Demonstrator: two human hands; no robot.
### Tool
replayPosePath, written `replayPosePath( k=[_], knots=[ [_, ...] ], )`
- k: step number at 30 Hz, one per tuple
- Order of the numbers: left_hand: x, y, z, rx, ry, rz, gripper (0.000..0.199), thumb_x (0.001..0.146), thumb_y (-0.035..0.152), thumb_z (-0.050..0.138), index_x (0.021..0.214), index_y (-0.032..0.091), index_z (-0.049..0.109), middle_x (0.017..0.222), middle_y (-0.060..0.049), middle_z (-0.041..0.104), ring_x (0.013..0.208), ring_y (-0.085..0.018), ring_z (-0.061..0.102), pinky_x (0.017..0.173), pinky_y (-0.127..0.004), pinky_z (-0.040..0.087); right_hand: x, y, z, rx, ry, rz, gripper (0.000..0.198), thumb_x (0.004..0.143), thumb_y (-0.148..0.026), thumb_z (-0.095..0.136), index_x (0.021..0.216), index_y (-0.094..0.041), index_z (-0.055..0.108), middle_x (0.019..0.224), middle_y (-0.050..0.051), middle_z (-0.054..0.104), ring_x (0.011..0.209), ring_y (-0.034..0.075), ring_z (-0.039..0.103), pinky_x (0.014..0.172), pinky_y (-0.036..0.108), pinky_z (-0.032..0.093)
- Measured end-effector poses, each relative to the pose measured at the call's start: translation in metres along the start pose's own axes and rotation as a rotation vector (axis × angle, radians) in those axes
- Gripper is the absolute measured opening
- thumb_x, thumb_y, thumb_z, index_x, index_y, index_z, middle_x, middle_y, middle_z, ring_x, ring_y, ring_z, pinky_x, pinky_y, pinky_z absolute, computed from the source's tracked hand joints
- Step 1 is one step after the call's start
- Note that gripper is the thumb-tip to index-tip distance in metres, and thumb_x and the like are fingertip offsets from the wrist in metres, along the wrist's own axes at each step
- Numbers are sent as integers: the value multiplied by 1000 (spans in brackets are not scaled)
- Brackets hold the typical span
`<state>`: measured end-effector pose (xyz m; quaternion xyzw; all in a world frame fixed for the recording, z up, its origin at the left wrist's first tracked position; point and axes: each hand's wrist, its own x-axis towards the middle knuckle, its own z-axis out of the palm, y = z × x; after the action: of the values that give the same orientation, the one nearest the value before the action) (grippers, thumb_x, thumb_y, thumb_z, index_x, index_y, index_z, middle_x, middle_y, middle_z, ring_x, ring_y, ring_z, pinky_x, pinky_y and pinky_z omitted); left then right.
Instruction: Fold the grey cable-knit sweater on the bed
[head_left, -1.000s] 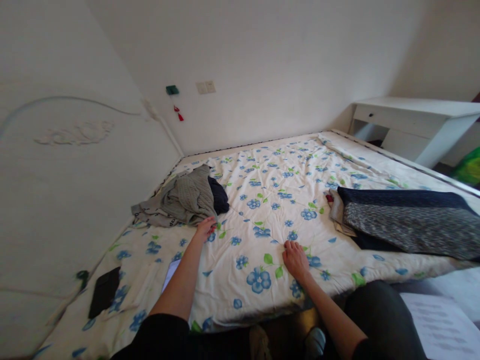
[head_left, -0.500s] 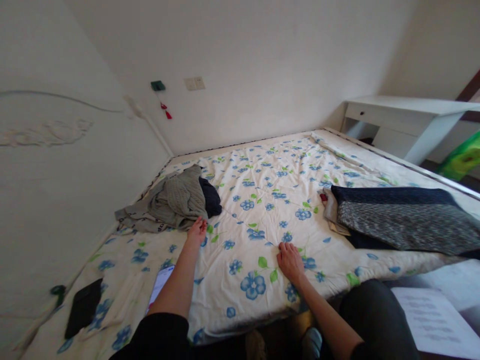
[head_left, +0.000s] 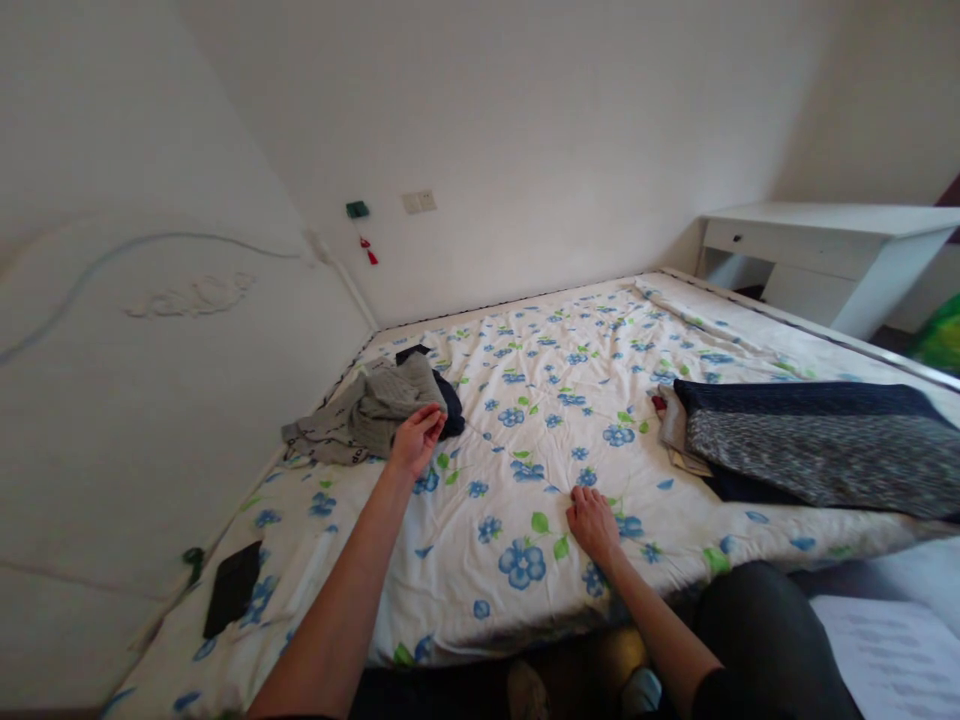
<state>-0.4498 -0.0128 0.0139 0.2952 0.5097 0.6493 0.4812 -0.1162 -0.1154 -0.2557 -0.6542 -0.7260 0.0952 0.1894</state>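
My view runs from the white headboard (head_left: 150,400) at far left, past a black flat object (head_left: 233,600) lying on the floral quilt (head_left: 555,420) near that edge, to the heap of grey clothes (head_left: 371,412) bunched against the headboard side of the bed, with a dark garment (head_left: 448,400) tucked against its right flank. My left hand (head_left: 415,443) is now lifted a little off the quilt at the near edge of the heap, fingers curled and drawn together; it appears to pinch the grey fabric, though I cannot tell for certain that cloth lies between the fingertips. Half a second ago the same hand lay lower, flat at the hem of the heap, and the heap itself spread wider; it is now more gathered toward the hand. Further right, my right hand (head_left: 592,522) has stayed where it was, palm down and fingers loosely spread, pressed on the quilt beside a blue flower. Beyond it lies a folded stack of dark and speckled cloth (head_left: 810,445), unchanged, and at far right stands a white desk (head_left: 825,250) against the wall.
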Motion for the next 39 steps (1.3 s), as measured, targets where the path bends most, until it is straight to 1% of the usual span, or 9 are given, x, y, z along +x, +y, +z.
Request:
replayPosePath(
  k=[6, 10, 14, 19, 23, 27, 32, 36, 39],
  knots=[
    [-78, 84, 74, -54, -381, 380, 28, 84, 16, 93, 111, 21, 86, 104, -3, 86, 100, -18, 82, 102, -33, 67, -5, 0, -3, 15, 7, -13, 18, 102, -17, 57, 116, -19, 68, 116, 12, 73, 114, 28, 65, 101, 35, 43],
    [-95, 98, 109, 49, -483, 586, 47, 85, 20, 91, 132, 23, 84, 127, -5, 85, 124, -24, 79, 118, -43, 60, -9, 3, -7, 82, 4, -37, 21, 99, -20, 60, 118, -19, 69, 114, 11, 75, 113, 27, 66, 102, 34, 44],
    [-78, 34, 98, 558, -483, 602, 51, 84, 11, 80, 133, 23, 85, 137, -7, 83, 131, -29, 75, 124, -49, 55, -25, 13, -11, 383, 68, 2, 28, 94, -22, 61, 121, -20, 70, 114, 11, 78, 111, 27, 70, 102, 35, 51],
    [-72, -96, 23, 1131, -455, 410, 57, 71, -3, 74, 121, 22, 88, 129, -13, 82, 133, -37, 71, 127, -55, 48, -66, 37, -20, 735, 189, 236, 24, 93, -25, 54, 111, -24, 70, 107, 12, 82, 99, 30, 78, 91, 40, 61],
    [-76, -159, -33, 1290, -392, 428, 64, 75, 1, 75, 135, 22, 82, 133, -15, 74, 134, -38, 68, 125, -56, 49, -113, 33, -25, 797, 194, 259, 18, 100, -38, 54, 101, -25, 66, 94, 10, 77, 85, 30, 76, 81, 41, 62],
    [-72, -172, -46, 1327, -346, 591, 85, 82, 1, 66, 162, 28, 63, 163, -14, 56, 152, -35, 55, 132, -51, 43, -162, -15, -15, 680, 249, 101, 33, 101, -51, 66, 123, -27, 70, 126, 14, 75, 120, 34, 73, 105, 47, 62],
    [-64, -163, -18, 1588, -516, 589, 89, 86, -3, 57, 168, 32, 58, 179, -11, 46, 154, -34, 52, 129, -51, 43, -182, -76, -7, 425, 45, 55, 108, 68, -43, 98, 166, -28, 55, 180, 15, 42, 161, 46, 44, 129, 61, 47],
    [-53, -150, -7, 1670, -569, 512, 48, 93, 7, 60, 133, 25, 82, 144, -14, 74, 134, -34, 61, 119, -50, 48, -159, -67, -29, 425, -81, 95, 67, 85, -18, 70, 151, -26, 72, 163, 10, 66, 147, 34, 63, 122, 45, 53],
    [-44, -136, -13, 1579, -546, 522, 19, 98, 21, 63, 98, 22, 82, 118, -15, 79, 128, -36, 61, 116, -51, 48, -132, -37, -58, 608, 66, 193, 52, 88, -17, 54, 132, -23, 82, 133, 11, 82, 125, 29, 76, 114, 41, 57]
  ],
)
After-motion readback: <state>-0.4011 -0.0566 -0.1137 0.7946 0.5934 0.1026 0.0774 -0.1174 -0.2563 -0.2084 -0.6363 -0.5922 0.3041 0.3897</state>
